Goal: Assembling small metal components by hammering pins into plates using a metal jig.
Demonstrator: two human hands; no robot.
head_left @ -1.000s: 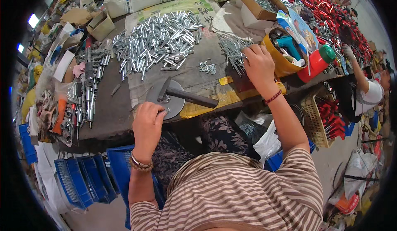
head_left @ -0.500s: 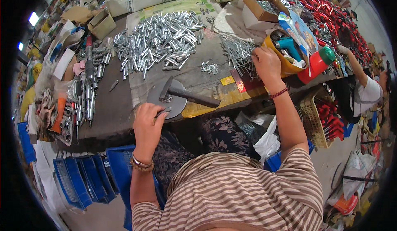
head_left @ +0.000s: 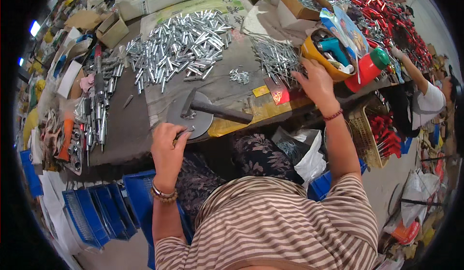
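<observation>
- Far left, on the dark worktable [head_left: 121,130], a row of long silver metal cylinders [head_left: 99,110] lies beside an orange-handled tool [head_left: 64,139].
- Below the table edge, stacked blue plastic crates [head_left: 96,212] stand on the floor.
- The left hand [head_left: 166,151], with a beaded bracelet at the wrist, is curled at the near edge of the table; thumb and fingers pinch a small silver metal part [head_left: 186,132] against the rim of the round grey steel plate [head_left: 186,120].
- On that plate rests a hammer with a dark head and dark handle [head_left: 212,109], its handle pointing right, nobody gripping it.
- Behind the plate, a broad heap of short shiny metal tubes [head_left: 179,47] spreads across the table, well apart from the left hand.
- A small cluster of tiny silver pieces [head_left: 239,75] sits between the tube heap and the next pile.
- A pile of thin silver metal pins [head_left: 275,57] lies on a pale sheet, and the right hand [head_left: 316,84], red cord at the wrist, is out over its near edge, fingers spread and bent down onto the pins; whether anything is pinched there, I cannot tell.
- Just beside that hand sits a yellow bowl [head_left: 314,59] with a teal tool in it, then a red bottle with a green cap [head_left: 369,67].
- Far right, another person in a white sleeve [head_left: 427,98] works among red-handled tools [head_left: 384,137].
</observation>
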